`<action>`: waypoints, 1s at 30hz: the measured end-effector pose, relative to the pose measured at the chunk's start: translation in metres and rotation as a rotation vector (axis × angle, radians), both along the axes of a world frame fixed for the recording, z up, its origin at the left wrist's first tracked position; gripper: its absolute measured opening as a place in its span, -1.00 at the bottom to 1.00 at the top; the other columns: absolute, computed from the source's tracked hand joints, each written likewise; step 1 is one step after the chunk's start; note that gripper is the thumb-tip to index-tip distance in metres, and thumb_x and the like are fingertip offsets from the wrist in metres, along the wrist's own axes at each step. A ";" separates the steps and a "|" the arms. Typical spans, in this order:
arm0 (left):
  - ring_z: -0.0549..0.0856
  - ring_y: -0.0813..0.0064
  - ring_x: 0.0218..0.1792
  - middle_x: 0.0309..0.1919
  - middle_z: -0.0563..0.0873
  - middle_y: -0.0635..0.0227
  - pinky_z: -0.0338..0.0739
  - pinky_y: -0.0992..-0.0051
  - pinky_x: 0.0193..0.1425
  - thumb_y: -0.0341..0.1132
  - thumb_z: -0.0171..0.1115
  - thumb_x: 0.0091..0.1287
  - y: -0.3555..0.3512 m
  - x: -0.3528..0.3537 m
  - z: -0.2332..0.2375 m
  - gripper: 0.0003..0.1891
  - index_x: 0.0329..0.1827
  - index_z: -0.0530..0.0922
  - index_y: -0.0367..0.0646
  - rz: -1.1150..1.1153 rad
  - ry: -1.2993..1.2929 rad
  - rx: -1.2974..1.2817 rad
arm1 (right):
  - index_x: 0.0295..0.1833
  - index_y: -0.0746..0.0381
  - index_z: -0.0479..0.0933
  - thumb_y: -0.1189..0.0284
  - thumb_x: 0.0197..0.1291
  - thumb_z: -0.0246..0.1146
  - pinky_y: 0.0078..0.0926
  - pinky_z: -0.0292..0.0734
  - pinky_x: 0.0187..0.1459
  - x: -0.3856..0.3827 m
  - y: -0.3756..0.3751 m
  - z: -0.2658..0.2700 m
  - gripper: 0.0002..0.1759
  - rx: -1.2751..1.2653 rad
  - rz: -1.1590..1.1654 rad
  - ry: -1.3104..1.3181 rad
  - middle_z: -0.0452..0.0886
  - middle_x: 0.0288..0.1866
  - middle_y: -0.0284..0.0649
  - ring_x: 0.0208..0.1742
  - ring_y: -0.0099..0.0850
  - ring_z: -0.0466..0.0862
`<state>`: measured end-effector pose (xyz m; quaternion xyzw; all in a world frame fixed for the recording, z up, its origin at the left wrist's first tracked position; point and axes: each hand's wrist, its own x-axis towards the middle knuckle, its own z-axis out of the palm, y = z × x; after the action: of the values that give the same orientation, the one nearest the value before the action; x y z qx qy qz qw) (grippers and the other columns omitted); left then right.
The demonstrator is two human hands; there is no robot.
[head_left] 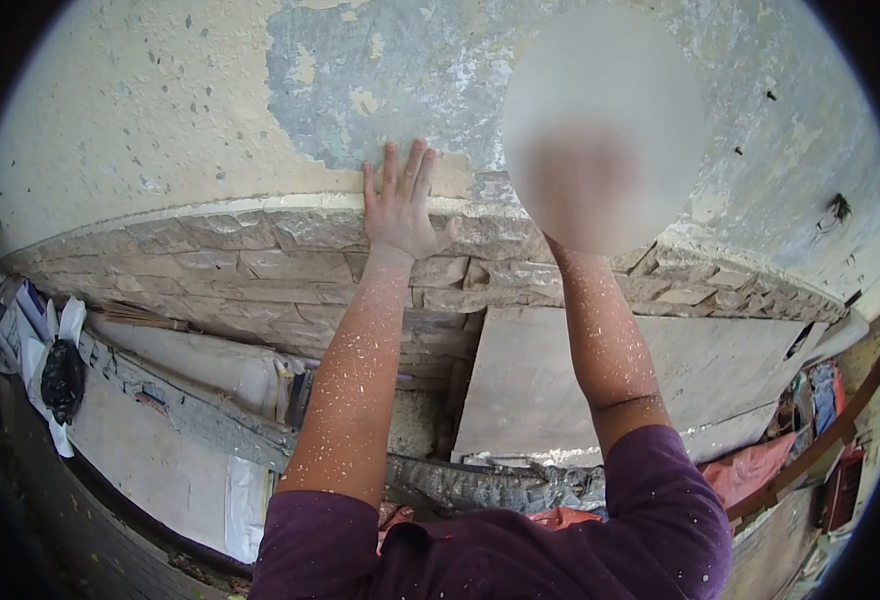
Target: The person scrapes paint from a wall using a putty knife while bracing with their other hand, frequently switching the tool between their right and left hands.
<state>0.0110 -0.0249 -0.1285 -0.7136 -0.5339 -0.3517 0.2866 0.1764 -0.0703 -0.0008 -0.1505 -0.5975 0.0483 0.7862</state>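
My left hand (401, 217) lies flat with fingers spread, resting on the ledge and the bottom of the painted wall (180, 110). It holds nothing. My right hand (582, 185) is raised against the wall further right, but a blurred oval patch covers it, so its fingers and anything in them are hidden. Around both hands, cream paint has come off in a large area, baring a grey-blue surface (390, 80). Pale flakes speckle both forearms. Below the ledge runs a band of rough stone cladding (300, 265).
A large pale board (530, 380) leans below the stone on the right. Long sheets (180, 350) and a black plastic bag (63, 382) are at the left. Red sheeting (750, 470) and a brown curved bar (825, 440) stand at the right.
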 end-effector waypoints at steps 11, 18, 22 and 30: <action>-0.27 0.08 0.59 0.59 -0.20 0.16 -0.36 -0.02 0.59 0.32 0.15 0.08 -0.007 -0.075 0.006 0.16 0.57 -0.15 -0.25 0.029 -0.129 0.047 | -0.49 0.24 0.38 0.49 0.24 0.32 -0.70 0.30 -0.66 -0.046 0.034 0.009 -0.71 -0.008 -0.244 -0.286 0.49 -0.71 -0.35 -0.67 -0.67 0.49; -0.26 0.07 0.58 0.60 -0.17 0.20 -0.37 -0.03 0.59 0.34 0.18 0.04 -0.003 -0.079 0.002 0.18 0.58 -0.12 -0.21 -0.003 -0.143 0.088 | -0.47 0.18 0.38 0.49 0.17 0.38 -0.74 0.28 -0.67 -0.050 -0.002 0.030 -0.71 0.146 -0.024 -0.024 0.45 -0.74 -0.43 -0.70 -0.72 0.46; -0.15 -0.04 0.57 0.57 -0.07 0.05 -0.27 -0.08 0.56 0.29 0.15 0.10 -0.003 -0.081 0.008 0.12 0.56 -0.07 -0.27 0.011 -0.149 0.077 | -0.48 0.16 0.38 0.51 0.16 0.38 -0.77 0.25 -0.66 -0.052 0.005 0.027 -0.71 0.275 -0.086 -0.079 0.41 -0.73 -0.50 -0.70 -0.75 0.42; -0.17 0.03 0.58 0.59 -0.10 0.14 -0.27 -0.06 0.57 0.30 0.13 0.11 -0.004 -0.081 0.002 0.10 0.57 -0.07 -0.22 -0.021 -0.154 0.082 | -0.50 0.18 0.38 0.46 0.19 0.37 -0.74 0.38 -0.64 -0.052 -0.004 0.052 -0.69 0.158 0.134 0.076 0.49 -0.72 -0.41 -0.65 -0.68 0.53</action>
<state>-0.0699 -0.0289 -0.1268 -0.6776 -0.5320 -0.4302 0.2698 0.1248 -0.0747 0.0514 -0.0456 -0.5778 0.0593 0.8128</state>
